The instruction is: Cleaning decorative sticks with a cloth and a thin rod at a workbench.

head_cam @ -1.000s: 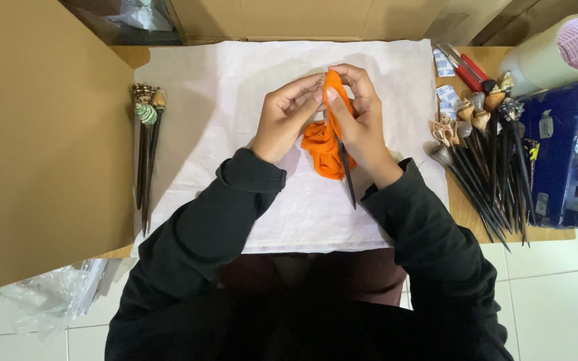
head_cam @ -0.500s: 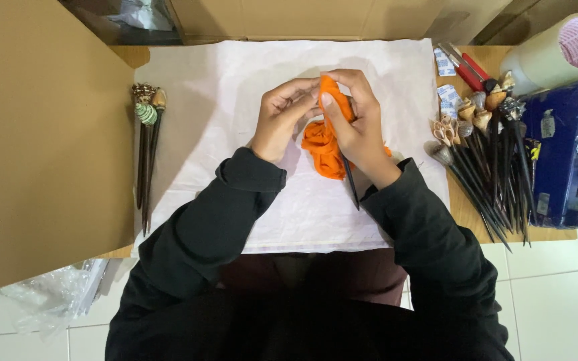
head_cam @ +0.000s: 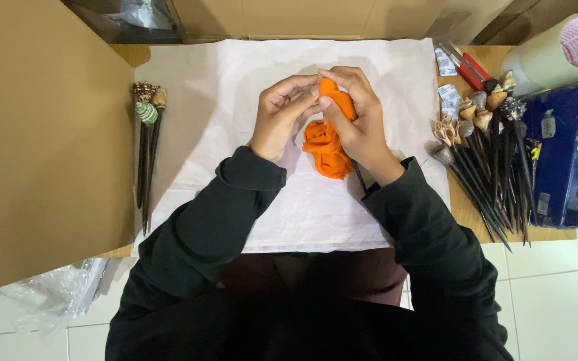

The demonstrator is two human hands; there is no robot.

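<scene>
Both hands closed on the crumpled orange tissue wrap [head_cam: 328,137], held just above the middle of the white paper sheet [head_cam: 235,80]. Left hand [head_cam: 277,120] pinches the top fold with its fingertips; right hand [head_cam: 362,120] is curled around the bundle, thumb pressing the same fold. A thin dark wooden stick [head_cam: 359,179] pokes out below the right palm (its top end is hidden inside the orange).

Risks as I read it:
- Tissue looks thin, so a hard tug at the pinch could tear it.
- Loose grip low down: the stick could slide out of the wrap.

Surroundings: pile of dark shell-topped wooden sticks [head_cam: 486,157] close to the right elbow, and a sleeve sweep could scatter them. Three similar shell-topped sticks [head_cam: 146,144] lie at the sheet's left edge, well apart. Large brown cardboard flap [head_cam: 41,140] hems in the left side; blue tape dispenser [head_cam: 566,157] and pale tape roll [head_cam: 560,50] crowd the right.
</scene>
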